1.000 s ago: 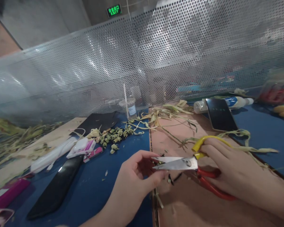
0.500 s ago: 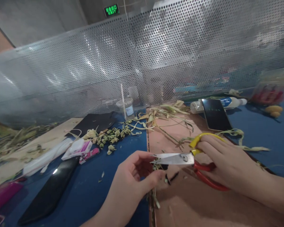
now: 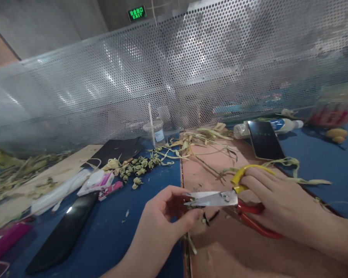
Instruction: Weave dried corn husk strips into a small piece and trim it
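Observation:
Scissors (image 3: 217,198) with one yellow and one red handle are in my right hand (image 3: 278,197), whose fingers are closed through the handles. Their blades are slightly apart and point left, with the tips at the fingers of my left hand (image 3: 168,220). That hand is curled, thumb and fingers pinching a small greenish piece of dried leaf that is mostly hidden by the fingers and blades. Beneath it, short cut scraps (image 3: 192,244) and dark bits lie on the brown board (image 3: 234,251). Farther back on the left is a pile of small knotted leaf pieces (image 3: 137,166).
Long dried leaf strips (image 3: 205,133) lie at the board's back. A phone (image 3: 265,139) leans on a plastic bottle (image 3: 287,124) at right. A lidded cup (image 3: 158,135) with a straw stands by the perforated metal screen (image 3: 174,77). A black case (image 3: 63,231) and tissue pack (image 3: 95,181) lie left.
The scissor blades have opened a little, the red handle moving down away from the yellow one. My left hand has stayed almost still.

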`<state>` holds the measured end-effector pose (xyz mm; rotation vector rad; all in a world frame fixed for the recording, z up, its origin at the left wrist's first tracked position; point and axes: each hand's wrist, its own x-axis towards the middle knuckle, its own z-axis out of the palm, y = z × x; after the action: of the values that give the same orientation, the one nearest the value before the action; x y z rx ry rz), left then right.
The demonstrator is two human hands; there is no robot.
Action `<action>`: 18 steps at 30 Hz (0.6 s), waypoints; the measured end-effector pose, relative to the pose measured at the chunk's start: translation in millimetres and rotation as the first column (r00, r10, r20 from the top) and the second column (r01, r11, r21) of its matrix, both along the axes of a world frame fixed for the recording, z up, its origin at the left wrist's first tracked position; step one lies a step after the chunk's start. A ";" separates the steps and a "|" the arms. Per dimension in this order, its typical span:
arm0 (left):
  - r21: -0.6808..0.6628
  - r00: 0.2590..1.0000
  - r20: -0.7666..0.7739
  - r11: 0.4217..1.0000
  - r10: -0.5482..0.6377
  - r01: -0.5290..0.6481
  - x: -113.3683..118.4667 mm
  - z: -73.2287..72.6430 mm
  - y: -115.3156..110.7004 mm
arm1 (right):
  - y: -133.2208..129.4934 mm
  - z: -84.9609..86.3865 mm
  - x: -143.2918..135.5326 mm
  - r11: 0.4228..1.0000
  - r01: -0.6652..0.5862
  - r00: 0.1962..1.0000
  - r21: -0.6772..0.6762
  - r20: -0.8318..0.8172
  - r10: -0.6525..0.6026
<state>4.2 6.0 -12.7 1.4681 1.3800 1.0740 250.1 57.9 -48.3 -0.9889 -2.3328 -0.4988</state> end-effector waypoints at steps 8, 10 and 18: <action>-0.057 1.000 0.008 0.998 -0.003 0.003 5.4 11.0 -0.3 | -1.4 4.2 -0.6 0.999 -0.038 0.999 0.013 -0.012 0.038; -0.055 1.000 0.004 0.998 -0.007 0.007 5.1 10.5 -0.1 | -0.9 4.8 -0.9 0.998 -0.045 0.999 0.033 -0.005 0.045; -0.024 0.999 -0.043 0.999 -0.023 0.022 0.4 0.7 0.1 | 2.1 -1.5 3.5 1.000 -0.009 0.999 0.020 0.043 0.008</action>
<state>4.5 6.1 -12.0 1.4945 1.3985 1.0134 253.7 60.0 -49.8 -0.9670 -2.3639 -0.5440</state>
